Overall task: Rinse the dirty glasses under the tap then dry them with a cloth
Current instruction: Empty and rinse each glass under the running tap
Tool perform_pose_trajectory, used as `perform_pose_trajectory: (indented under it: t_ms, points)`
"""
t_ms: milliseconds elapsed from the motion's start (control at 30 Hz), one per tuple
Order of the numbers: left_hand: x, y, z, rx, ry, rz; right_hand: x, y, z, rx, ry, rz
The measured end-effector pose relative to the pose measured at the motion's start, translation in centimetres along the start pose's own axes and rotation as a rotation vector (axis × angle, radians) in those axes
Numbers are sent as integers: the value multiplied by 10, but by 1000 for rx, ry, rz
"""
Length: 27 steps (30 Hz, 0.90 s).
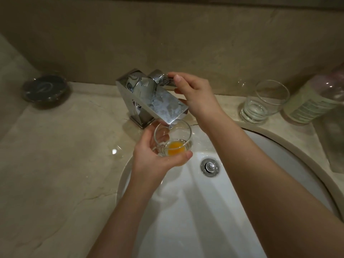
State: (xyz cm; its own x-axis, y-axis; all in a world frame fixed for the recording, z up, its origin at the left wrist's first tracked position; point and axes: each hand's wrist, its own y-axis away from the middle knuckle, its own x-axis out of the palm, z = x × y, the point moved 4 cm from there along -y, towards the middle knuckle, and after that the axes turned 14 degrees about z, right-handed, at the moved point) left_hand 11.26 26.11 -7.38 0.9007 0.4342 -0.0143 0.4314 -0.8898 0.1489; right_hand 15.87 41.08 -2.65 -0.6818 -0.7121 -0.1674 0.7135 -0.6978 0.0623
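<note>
Currently rinsing, first stage. Left hand (158,157) grips glass (173,140), orange dregs inside, under tap (152,97) spout over sink (186,211). Right hand (193,94) pinches lever (163,79). No stream seen; next, probably open tap.

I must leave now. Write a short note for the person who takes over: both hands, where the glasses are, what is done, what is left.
Left hand grips the clear glass with an orange residue, held under the spout of the square chrome tap, above the white sink.
Right hand pinches the tap lever.
No stream is plainly visible.
A second clear glass stands on the beige counter, right of the tap.
Done: nothing rinsed yet.
Left: rinse both glasses, then dry them; no cloth is in view.
</note>
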Motion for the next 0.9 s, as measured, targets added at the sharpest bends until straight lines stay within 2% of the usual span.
perform_pose_trajectory:
  t_ms: [200, 367, 500, 600, 700, 800, 900]
  points:
    - [3, -3, 0, -12, -10, 17, -1, -6, -6, 79, -150, 39]
    - [3, -7, -1, -10, -10, 26, -3, -6, -10, 99, -191, 9]
    - [2, -8, -1, -6, 45, 36, -5, 27, -37, 177, -288, -29]
    - [2, -10, -1, 3, 114, 53, 5, 63, -69, 374, -364, 66]
    - [1, -13, 3, -10, 165, 69, 23, 87, -83, 532, -687, 224]
    - [0, -12, 9, -30, 189, 92, 25, 91, -81, 442, -874, 189]
    - [-8, -8, 5, 25, -72, 40, 17, 92, -83, 357, -805, 61]
